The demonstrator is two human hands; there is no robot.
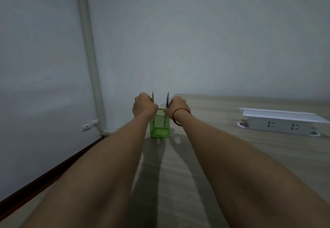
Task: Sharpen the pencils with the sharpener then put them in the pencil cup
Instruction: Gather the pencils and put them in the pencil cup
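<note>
Risk gathers at the rim of the green mesh pencil cup (pixel 159 127), which stands mid-frame on the counter (pixel 223 156). Both wrists crowd it, and it looks light — a nudge on release could tip it, or a point could snag in the mesh. The left hand (pixel 143 105) has its grip curled round an upright olive pencil (pixel 153 97), whose lower end is hidden. The right hand (pixel 178 105) grips a purple pencil (pixel 167 99); a dark shaft seen through the mesh suggests its lower part is already inside. What else the cup holds, I cannot tell. No sharpener shows. A white power strip (pixel 278 123) lies at right, well apart.
</note>
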